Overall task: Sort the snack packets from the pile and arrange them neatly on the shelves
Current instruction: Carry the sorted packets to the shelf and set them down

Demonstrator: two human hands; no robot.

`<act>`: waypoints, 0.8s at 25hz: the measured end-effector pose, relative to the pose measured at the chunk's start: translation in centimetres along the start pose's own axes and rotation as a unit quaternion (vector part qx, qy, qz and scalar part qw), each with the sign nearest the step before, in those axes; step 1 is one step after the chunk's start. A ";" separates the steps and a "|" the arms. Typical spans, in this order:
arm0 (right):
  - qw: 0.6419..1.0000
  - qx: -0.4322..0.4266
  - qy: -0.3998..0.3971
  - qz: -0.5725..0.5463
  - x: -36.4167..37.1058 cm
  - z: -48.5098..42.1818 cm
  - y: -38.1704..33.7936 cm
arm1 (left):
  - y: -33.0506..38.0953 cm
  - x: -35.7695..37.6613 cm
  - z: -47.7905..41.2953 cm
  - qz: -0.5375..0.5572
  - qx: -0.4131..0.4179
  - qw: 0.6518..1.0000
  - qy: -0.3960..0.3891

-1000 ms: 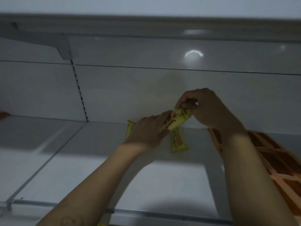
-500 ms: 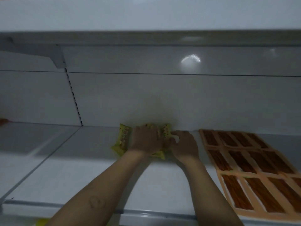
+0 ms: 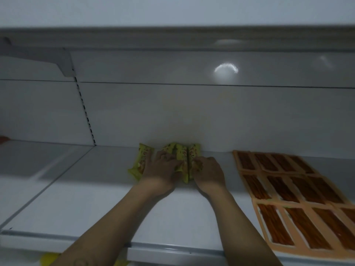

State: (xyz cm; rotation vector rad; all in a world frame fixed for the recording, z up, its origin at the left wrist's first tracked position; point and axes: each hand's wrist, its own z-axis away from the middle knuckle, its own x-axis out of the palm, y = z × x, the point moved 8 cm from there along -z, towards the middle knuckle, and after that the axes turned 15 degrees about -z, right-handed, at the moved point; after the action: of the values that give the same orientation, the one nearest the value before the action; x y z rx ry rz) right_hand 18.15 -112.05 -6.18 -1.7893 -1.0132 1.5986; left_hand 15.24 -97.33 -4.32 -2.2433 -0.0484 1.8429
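Note:
Several yellow-green snack packets point(image 3: 183, 155) lie side by side at the back of a white shelf point(image 3: 99, 204), against the rear wall. One more yellow-green packet point(image 3: 141, 163) lies slightly apart to their left. My left hand point(image 3: 163, 169) rests palm down on the middle packets, fingers lying over them. My right hand point(image 3: 208, 170) presses on the rightmost packet of the row, fingers bent over its edge. Parts of the packets are hidden under both hands.
Orange packets with brown strips point(image 3: 292, 191) lie flat in neat rows on the right of the shelf. A bracket point(image 3: 65, 62) and a slotted upright point(image 3: 84, 110) stand at the left. Another shelf hangs overhead. Something yellow point(image 3: 48, 259) shows below the front lip.
A second ago my right hand held one packet lifted above the shelf. It came down onto the row, and both hands now lie flat on the packets at the back.

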 end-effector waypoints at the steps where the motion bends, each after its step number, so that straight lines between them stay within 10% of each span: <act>1: 1.000 -0.005 0.004 -0.009 -0.1 0.0 -0.1 | 0.1 0.0 -0.4 0.006 -0.012 1.000 0.004; 20: 0.994 -0.019 0.031 -0.099 0.2 -0.2 -0.2 | -0.8 2.3 0.1 -0.049 -0.075 0.995 0.036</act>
State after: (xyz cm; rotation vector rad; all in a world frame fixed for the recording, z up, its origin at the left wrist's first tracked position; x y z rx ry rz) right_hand 18.35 -111.78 -6.12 -1.6939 -1.1591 1.4030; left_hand 15.75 -96.11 -6.39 -2.3590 -0.2872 1.7597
